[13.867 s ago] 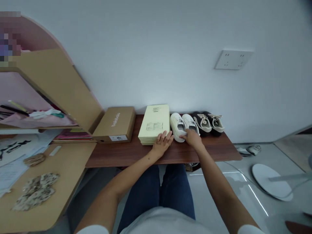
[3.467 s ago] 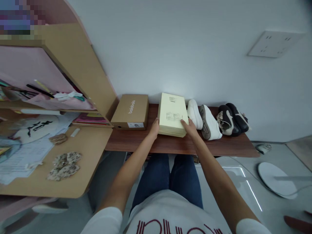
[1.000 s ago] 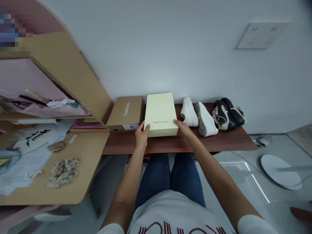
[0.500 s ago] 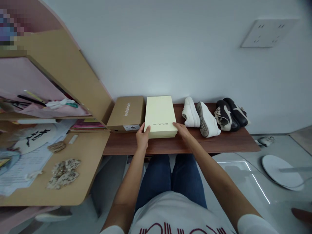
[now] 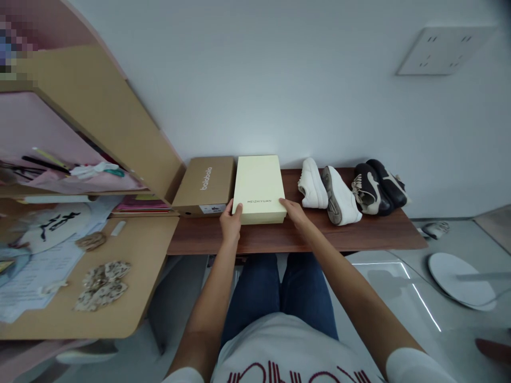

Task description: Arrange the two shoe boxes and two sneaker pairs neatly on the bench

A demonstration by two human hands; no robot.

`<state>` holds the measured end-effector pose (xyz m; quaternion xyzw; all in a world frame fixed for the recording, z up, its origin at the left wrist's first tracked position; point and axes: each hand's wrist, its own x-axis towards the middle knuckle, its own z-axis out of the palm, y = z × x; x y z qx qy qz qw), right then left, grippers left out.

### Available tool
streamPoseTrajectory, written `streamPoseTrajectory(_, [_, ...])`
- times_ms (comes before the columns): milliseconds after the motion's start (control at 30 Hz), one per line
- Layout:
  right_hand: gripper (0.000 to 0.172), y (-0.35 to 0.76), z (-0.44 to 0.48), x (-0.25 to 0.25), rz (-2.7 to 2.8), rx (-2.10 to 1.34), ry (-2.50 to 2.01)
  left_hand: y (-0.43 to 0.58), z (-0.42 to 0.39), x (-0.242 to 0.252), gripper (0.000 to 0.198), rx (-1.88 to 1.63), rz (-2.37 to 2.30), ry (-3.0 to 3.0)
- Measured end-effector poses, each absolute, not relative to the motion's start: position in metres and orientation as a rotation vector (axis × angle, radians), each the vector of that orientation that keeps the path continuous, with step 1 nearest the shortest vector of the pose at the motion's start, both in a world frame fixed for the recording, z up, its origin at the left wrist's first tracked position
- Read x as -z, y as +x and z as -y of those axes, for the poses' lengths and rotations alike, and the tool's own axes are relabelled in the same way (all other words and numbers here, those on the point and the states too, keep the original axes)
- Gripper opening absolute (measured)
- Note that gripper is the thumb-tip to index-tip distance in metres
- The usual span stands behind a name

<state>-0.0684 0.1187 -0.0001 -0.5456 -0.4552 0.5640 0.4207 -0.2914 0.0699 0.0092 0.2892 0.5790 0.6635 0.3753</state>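
A pale yellow shoebox (image 5: 259,178) marked MEIZHIYUAN lies closed on the dark wooden bench top, against the wall. My left hand (image 5: 231,221) grips its front left corner, thumb on the lid and fingers at the side. At the front right corner my right hand (image 5: 293,211) holds the same box, its thumb resting on the lid edge. Just left of it sits a brown balabala shoebox (image 5: 206,183), very close to the pale one. To the right stand two white sneakers (image 5: 312,185), one upright and the other tipped on its side.
Black-and-white shoes (image 5: 377,187) sit farther right on the bench (image 5: 339,240). A desk (image 5: 147,266) with papers, a hair bow (image 5: 102,284) and a shelf borders the left. A wall socket (image 5: 443,51) is above; a round white base (image 5: 461,282) stands on the floor.
The pale yellow shoebox has shifted slightly left, closer to the brown box, with both my hands moving along on it.
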Motion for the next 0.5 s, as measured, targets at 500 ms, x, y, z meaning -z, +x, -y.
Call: streamPoseTrajectory(500, [0.051, -0.074, -0.119, -0.019, 1.138, -1.485, -1.325, -0.289, -0.079, -0.02, 0.038, -1.714, -1.784, 0.886])
